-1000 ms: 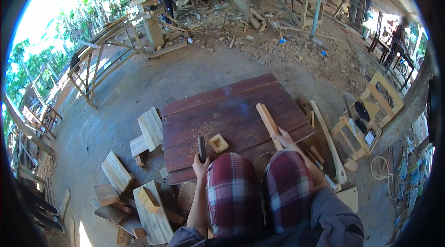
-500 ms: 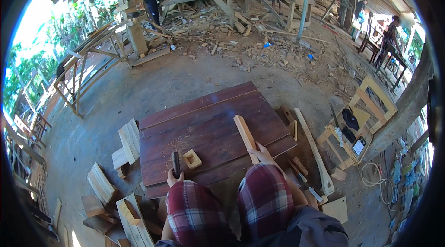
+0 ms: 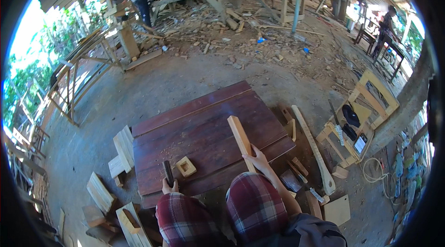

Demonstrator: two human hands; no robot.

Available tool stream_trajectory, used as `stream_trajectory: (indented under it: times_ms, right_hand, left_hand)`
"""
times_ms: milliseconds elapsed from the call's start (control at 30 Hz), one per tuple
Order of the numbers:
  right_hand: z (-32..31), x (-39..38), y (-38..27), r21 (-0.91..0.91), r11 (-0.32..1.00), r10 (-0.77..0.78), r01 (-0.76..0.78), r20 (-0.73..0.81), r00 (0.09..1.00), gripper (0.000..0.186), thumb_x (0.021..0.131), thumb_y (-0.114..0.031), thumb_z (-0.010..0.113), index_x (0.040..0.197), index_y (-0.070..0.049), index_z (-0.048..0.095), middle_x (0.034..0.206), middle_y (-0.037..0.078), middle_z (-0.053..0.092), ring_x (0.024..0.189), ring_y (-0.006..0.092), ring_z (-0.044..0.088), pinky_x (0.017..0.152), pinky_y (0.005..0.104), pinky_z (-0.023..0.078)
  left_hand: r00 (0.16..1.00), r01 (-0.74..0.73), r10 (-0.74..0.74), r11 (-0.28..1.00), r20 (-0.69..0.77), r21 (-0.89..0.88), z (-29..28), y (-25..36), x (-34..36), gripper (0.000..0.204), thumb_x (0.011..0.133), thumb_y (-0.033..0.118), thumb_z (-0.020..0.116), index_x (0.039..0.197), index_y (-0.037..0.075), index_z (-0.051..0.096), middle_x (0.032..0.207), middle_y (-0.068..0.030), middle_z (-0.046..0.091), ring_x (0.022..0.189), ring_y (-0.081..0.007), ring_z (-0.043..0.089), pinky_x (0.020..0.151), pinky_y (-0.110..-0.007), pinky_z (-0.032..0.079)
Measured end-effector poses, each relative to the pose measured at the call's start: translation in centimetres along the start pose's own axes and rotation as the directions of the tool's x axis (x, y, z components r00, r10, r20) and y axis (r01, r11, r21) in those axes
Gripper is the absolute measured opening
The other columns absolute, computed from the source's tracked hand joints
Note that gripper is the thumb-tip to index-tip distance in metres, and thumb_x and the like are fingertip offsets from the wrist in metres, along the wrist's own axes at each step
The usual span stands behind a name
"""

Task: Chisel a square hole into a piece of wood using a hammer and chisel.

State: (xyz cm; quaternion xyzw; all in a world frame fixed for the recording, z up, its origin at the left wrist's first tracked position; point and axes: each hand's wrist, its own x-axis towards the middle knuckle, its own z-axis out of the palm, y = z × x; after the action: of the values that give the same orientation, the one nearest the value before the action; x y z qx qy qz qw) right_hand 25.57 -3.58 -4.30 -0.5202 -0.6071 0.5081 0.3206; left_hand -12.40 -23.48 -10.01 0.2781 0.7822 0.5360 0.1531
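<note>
**Person grips a dark rod (image 3: 168, 172) and a wooden bar (image 3: 239, 135) at a reddish-brown tabletop (image 3: 204, 126)**

In the head view, the person's left hand (image 3: 170, 187) is wrapped around the lower end of the dark rod, which points up and away from the person near the tabletop's close edge. The right hand (image 3: 257, 160) holds the pale, squared wooden bar near its close end; the bar slants away to the left over the tabletop, and whether its far end touches the surface cannot be told.

Between the two, nearer the rod, a small square block (image 3: 193, 169) with a hollow in its top sits on the tabletop. Fine shavings (image 3: 172, 148) are scattered beyond the rod. The person's knees, under red plaid cloth (image 3: 256, 200), come up close to both hands.

On the ground left of the tabletop lie pale boards (image 3: 124, 144). To the right stretches a long, curved wooden piece (image 3: 311, 147), and farther right a wooden frame (image 3: 379, 93) leans by a post. Other people (image 3: 140, 2) stand in the background, well apart from the tabletop.
</note>
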Motion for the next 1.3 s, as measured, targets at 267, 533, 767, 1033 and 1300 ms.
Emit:
stream_trajectory:
  times_ms: [267, 533, 767, 1033, 1300]
  right_hand:
    - [0.2, -0.2, -0.6, -0.009, 1.0, -0.019, 0.019, -0.02, 1.0, 0.084, 0.078, -0.038, 0.077, 0.142, 0.003, 0.042, 0.133, 0.023, 0.057, 0.124, 0.028, 0.055, 0.103, 0.0349, 0.042]
    - [0.4, -0.7, -0.8, -0.01, 0.999, -0.045, 0.045, -0.018, 0.999, 0.08, 0.079, -0.037, 0.076, 0.14, 0.003, 0.044, 0.129, 0.022, 0.059, 0.121, 0.0281, 0.056, 0.101, 0.0353, 0.043]
    - [0.4, -1.6, -0.6, -0.02, 0.999, 0.026, -0.026, -0.016, 1.0, 0.075, 0.081, -0.031, 0.077, 0.138, 0.005, 0.044, 0.125, 0.019, 0.06, 0.116, 0.0242, 0.057, 0.1, 0.0325, 0.042]
    - [0.5, 0.6, -0.4, 0.036, 0.999, 0.027, -0.027, 0.001, 1.0, 0.076, 0.082, -0.034, 0.076, 0.14, 0.004, 0.043, 0.126, 0.018, 0.06, 0.116, 0.0235, 0.058, 0.099, 0.0328, 0.044]
    - [0.1, 0.8, 1.6, 0.05, 0.998, 0.047, -0.047, 0.011, 0.999, 0.079, 0.083, -0.034, 0.075, 0.142, 0.004, 0.04, 0.133, 0.019, 0.055, 0.123, 0.0244, 0.053, 0.104, 0.0319, 0.04]
  left_hand:
    - [0.998, -0.065, 0.064, 0.995, 0.012, 0.071, -0.3, -1.0, 1.0, 0.026, 0.08, 0.019, 0.073, 0.092, 0.002, 0.057, 0.065, -0.0134, 0.062, 0.053, -0.0202, 0.064, 0.054, -0.035, 0.051]
    - [0.996, 0.011, -0.004, 0.996, 0.086, -0.087, -1.1, 0.6, -0.4, 0.029, 0.077, 0.018, 0.083, 0.088, 0.005, 0.059, 0.07, -0.003, 0.06, 0.063, -0.0092, 0.057, 0.061, -0.027, 0.048]
    - [0.925, -0.381, 0.38, 0.922, 0.031, 0.069, -0.2, 3.3, -0.3, 0.067, 0.06, 0.028, 0.092, 0.116, 0.003, 0.066, 0.122, -0.0151, 0.055, 0.117, -0.0345, 0.052, 0.099, -0.041, 0.042]
    - [0.872, -0.393, 0.357, 0.918, 0.336, 0.044, 1.5, 4.8, 3.8, 0.078, 0.06, 0.031, 0.089, 0.126, 0.003, 0.061, 0.139, -0.0175, 0.052, 0.132, -0.0373, 0.04, 0.11, -0.046, 0.033]
    - [0.892, -0.373, 0.296, 0.908, 0.341, 0.189, 1.2, 7.0, 1.8, 0.069, 0.06, 0.029, 0.089, 0.118, 0.001, 0.064, 0.134, -0.0178, 0.054, 0.13, -0.0355, 0.043, 0.11, -0.045, 0.035]
